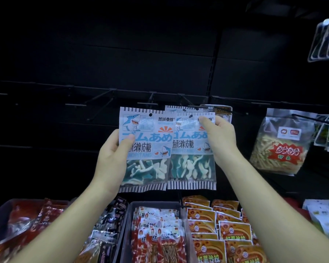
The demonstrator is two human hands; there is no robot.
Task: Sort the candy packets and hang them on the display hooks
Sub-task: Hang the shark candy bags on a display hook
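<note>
Dark wall (122,54), shark packets (147,130) pinched by fingers (204,121)

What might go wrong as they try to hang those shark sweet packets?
The black hooks barely show against the dark wall, so the hang hole of the shark packet in the left hand could miss its hook. The right hand pinches a second shark packet with a third packet stacked behind; one might slip. A dropped packet would likely land in the grey bin of other snacks below.
</note>
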